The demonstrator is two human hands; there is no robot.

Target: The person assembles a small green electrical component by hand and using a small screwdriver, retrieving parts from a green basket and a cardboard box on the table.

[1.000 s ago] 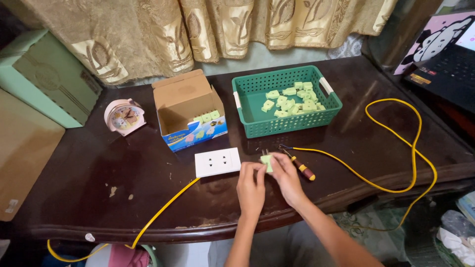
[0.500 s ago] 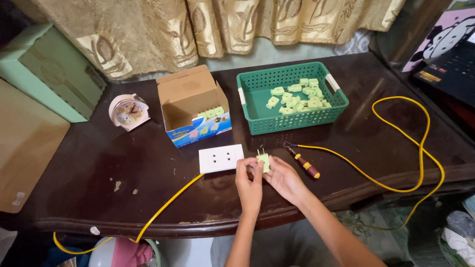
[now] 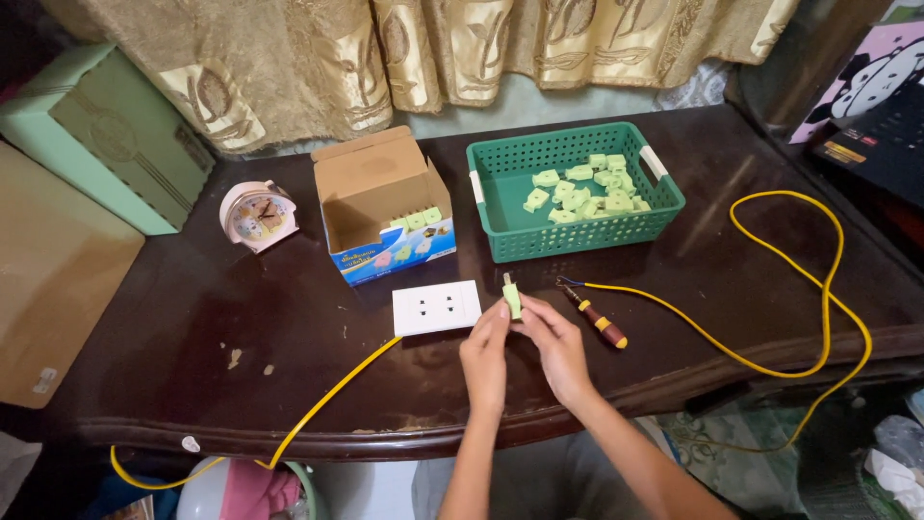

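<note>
**Both hands on the green plug, beside the socket plate**

Since the earlier frames, both hands have stayed at the front middle of the table, still pinching the same small piece; the view has shifted a little, nothing else on the table has changed place.

Nearest: left hand [image 3: 484,354] and right hand [image 3: 555,344] meet at their fingertips, both closed on a small light-green plug [image 3: 512,297]. It is held upright just above the table top, metal pins pointing up.

Just left of the plug: white socket plate [image 3: 437,307], flat on the dark wooden table [image 3: 192,337], close to the left fingertips but not touching them. A yellow cable [image 3: 332,395] runs from under it toward the front edge and drops over.

Just right of the hands: screwdriver [image 3: 598,321] with a red and yellow handle, lying flat. At its tip a second yellow wire [image 3: 818,289] starts and loops wide to the right.

Farther back: open cardboard box [image 3: 380,207] holding a few green pieces, and a green plastic basket [image 3: 574,231] with many more of the same. Left of the box, a small pink alarm clock [image 3: 256,215].

Farthest: gold patterned curtain [image 3: 462,48] along the wall.
</note>
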